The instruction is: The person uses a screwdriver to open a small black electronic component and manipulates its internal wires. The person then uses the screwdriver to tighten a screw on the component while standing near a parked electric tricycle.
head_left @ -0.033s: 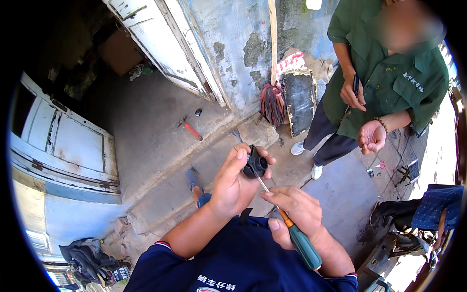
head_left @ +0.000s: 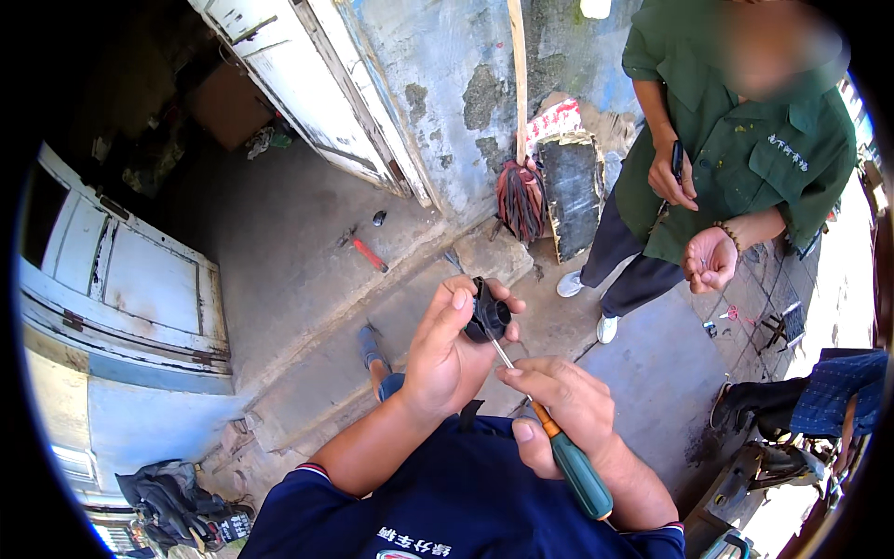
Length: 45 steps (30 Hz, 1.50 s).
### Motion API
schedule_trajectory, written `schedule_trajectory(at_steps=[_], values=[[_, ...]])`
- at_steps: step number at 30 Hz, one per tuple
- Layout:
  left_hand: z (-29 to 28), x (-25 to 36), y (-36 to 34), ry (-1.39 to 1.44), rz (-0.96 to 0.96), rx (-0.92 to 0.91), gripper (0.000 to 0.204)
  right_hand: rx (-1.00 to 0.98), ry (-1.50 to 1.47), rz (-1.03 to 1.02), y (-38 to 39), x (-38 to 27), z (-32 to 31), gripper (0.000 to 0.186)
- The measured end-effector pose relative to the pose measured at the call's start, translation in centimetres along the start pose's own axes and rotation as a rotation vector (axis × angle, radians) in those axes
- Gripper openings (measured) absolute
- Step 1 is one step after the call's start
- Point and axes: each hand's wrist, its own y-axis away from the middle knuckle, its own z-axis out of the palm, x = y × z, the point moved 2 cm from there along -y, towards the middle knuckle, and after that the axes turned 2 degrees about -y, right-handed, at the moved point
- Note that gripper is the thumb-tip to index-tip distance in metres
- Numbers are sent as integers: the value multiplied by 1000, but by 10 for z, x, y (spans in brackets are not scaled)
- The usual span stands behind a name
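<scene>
In front of my chest, my left hand (head_left: 445, 349) is closed around a small black round part (head_left: 488, 322) with a short round collar facing right. My right hand (head_left: 570, 401) grips a screwdriver (head_left: 579, 470) with a green and orange handle. Its thin metal shaft slants up and left, and the tip meets the lower edge of the black part. Exactly where the tip sits on the part is too small to tell. My right fingers pinch the shaft while the handle lies along the palm side of the hand.
A person in a green shirt (head_left: 717, 186) stands at right, one palm cupped, the other hand holding a dark object. A red-handled tool (head_left: 370, 254) lies on the doorway floor beyond the step (head_left: 345, 349). A mop (head_left: 521, 200) leans against the wall. A workbench (head_left: 736, 494) stands lower right.
</scene>
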Motion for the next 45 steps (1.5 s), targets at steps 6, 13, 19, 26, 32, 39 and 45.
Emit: schedule_trajectory(at_steps=[6,13,19,26,32,39,45], values=[[17,-4,-2,-222,226,-21,17,108,23,-39,4,-4,2,42],[20,-12,-7,-611,618,-32,27,219,50,37,6,-10,8,37],[21,-11,-6,-727,768,-45,34,251,61,58,-5,-15,13,28],[22,-2,-4,-677,767,13,26,274,236,-48,-5,-16,39,30],[18,0,-1,-653,814,26,25,296,43,48,-1,-19,38,27],[26,-3,1,-536,724,-5,24,319,231,-65,2,-22,42,29],[35,-5,7,-388,593,33,21,292,330,-124,14,-16,46,41]])
